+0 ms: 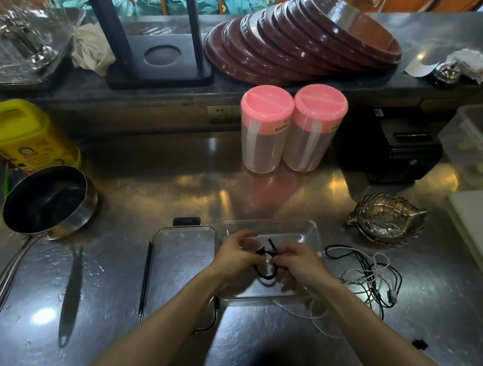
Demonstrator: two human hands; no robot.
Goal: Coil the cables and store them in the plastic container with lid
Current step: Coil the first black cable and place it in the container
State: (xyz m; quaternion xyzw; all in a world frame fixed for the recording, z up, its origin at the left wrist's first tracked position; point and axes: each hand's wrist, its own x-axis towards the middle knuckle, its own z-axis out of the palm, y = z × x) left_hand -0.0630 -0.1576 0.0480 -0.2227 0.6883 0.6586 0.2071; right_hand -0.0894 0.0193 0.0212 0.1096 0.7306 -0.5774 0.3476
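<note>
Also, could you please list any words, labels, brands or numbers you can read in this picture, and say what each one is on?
None can be read with confidence.
Yellow detergent jug: a printed label with red characters and small pictures, too blurred to read.
Left pink-lidded jar: a small white sticker under the lid, print too small to read.
Right pink-lidded jar: a similar sticker, unreadable.
Black machine: a small label at its top, illegible.

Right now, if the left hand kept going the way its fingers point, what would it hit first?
Probably the right hand: the left hand points right across the black cable they both grip, above the clear container. Depth is unclear.
</note>
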